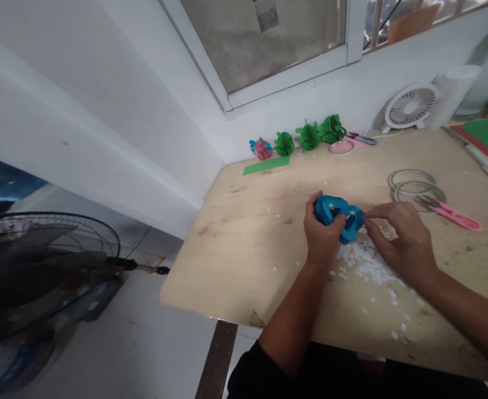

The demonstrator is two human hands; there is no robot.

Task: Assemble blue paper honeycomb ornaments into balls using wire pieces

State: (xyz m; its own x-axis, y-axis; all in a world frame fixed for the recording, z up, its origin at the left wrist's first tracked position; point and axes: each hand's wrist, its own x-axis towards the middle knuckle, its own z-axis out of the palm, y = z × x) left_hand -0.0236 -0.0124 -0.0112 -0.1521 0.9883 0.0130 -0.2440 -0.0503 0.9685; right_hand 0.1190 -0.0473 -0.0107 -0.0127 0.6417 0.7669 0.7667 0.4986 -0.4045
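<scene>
Wrapped round the left side of a blue folded paper piece (331, 206) is my left hand (324, 231), its thumb pressed on the front. Small pale squares show on the blue surface. My right hand (404, 238) pinches at the right edge of the same piece, with thumb and forefinger close together. Whether a tiny scrap lies between those fingertips is too small to tell. Many small white paper bits (366, 263) are scattered on the wooden table (244, 238) below and between the hands.
Pink-handled scissors (458, 215) and metal rings (412, 180) lie to the right. Green paper shapes (309, 136), a pink one (262, 148), a green strip (266, 165) and blue-handled snips (362, 138) line the back, near a small white fan (411, 106). A black fan (61, 238) stands left.
</scene>
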